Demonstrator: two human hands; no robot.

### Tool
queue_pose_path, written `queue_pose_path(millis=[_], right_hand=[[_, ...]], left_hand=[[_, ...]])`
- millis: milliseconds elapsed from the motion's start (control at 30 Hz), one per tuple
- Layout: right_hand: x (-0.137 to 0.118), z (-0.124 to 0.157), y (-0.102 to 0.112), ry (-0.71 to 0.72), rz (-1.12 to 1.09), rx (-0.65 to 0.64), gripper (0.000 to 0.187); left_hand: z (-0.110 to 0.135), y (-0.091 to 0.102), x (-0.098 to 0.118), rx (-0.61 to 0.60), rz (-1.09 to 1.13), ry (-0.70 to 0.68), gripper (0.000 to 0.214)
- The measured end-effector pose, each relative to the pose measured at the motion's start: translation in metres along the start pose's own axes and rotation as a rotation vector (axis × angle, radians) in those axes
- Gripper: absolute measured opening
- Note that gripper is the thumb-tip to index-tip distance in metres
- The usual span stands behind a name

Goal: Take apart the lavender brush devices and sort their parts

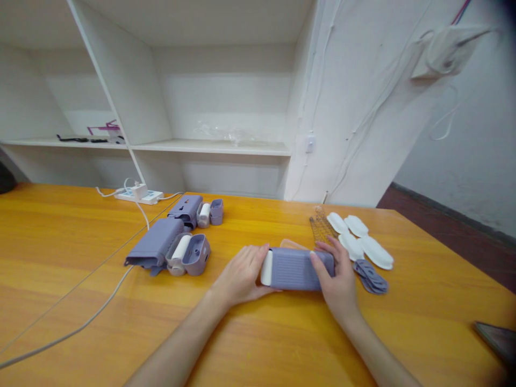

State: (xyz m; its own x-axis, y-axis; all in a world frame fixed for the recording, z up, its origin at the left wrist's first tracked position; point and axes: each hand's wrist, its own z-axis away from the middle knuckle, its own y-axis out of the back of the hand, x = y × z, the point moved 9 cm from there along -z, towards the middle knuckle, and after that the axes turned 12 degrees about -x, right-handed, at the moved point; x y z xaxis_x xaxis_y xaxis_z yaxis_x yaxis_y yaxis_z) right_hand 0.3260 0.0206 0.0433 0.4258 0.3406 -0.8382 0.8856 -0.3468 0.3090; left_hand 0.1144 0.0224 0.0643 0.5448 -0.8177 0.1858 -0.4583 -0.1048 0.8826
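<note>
A ribbed purple plastic housing (296,270) lies sideways between my two hands, just over the table. At its left end sits a white end piece (266,269), which my left hand (244,273) grips with thumb above and fingers partly hidden. My right hand (338,277) is wrapped round the housing's right end, thumb on the top face. Behind the housing, a clear orange-tinted piece (293,244) is partly hidden. Close to my right hand are metal springs (320,228), several white oval covers (374,251) and a pile of flat purple parts (371,277).
On the left stand two similar purple housings (155,242) with white rollers (181,248) and purple cups (196,253). A power strip (141,196) and a white cable (100,309) lie on the wooden table (250,349). White shelves (226,145) rise behind; a dark flat object (495,338) lies at right.
</note>
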Motion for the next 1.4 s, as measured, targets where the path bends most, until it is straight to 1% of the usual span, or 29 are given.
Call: queue_pose_path(millis=[133,200,300,367,433,567,700,867,1033,1200,1300,1400], right_hand=[[0.007,-0.005,0.000,-0.055,0.147,-0.014,0.036],[0.010,-0.007,0.000,-0.069,0.191,-0.016,0.034],[0.014,-0.008,0.001,-0.083,0.234,-0.008,0.035],[0.013,-0.009,0.001,-0.071,0.245,-0.008,0.034],[0.011,-0.010,0.001,-0.042,0.252,-0.012,0.033],[0.009,-0.012,-0.001,-0.023,0.261,-0.024,0.034],[0.013,-0.015,-0.003,-0.083,0.261,-0.043,0.037],[0.016,-0.017,-0.003,-0.151,0.246,-0.062,0.039],[0.022,-0.015,0.001,-0.199,0.193,-0.053,0.043],[0.031,-0.014,0.006,-0.240,0.152,-0.032,0.044],[0.034,-0.016,0.007,-0.258,0.113,-0.039,0.045],[0.035,-0.019,0.004,-0.249,0.078,-0.092,0.044]], left_hand=[[-0.004,-0.003,0.003,0.003,-0.055,0.001,0.083],[-0.007,-0.004,0.003,-0.008,-0.138,0.027,0.083],[-0.011,-0.007,0.000,-0.074,-0.257,0.100,0.076],[-0.013,-0.009,0.000,-0.129,-0.302,0.137,0.070],[-0.014,-0.009,0.001,-0.157,-0.323,0.152,0.064],[-0.011,-0.007,0.004,-0.150,-0.283,0.153,0.055],[-0.009,-0.009,0.003,-0.131,-0.227,0.146,0.053],[-0.005,-0.011,0.002,-0.111,-0.196,0.170,0.053],[-0.002,-0.010,-0.002,-0.095,-0.157,0.248,0.060],[-0.005,-0.007,-0.008,-0.081,-0.145,0.296,0.071],[-0.006,-0.006,-0.013,-0.112,-0.098,0.255,0.075],[-0.004,-0.006,-0.014,-0.164,-0.030,0.178,0.072]])
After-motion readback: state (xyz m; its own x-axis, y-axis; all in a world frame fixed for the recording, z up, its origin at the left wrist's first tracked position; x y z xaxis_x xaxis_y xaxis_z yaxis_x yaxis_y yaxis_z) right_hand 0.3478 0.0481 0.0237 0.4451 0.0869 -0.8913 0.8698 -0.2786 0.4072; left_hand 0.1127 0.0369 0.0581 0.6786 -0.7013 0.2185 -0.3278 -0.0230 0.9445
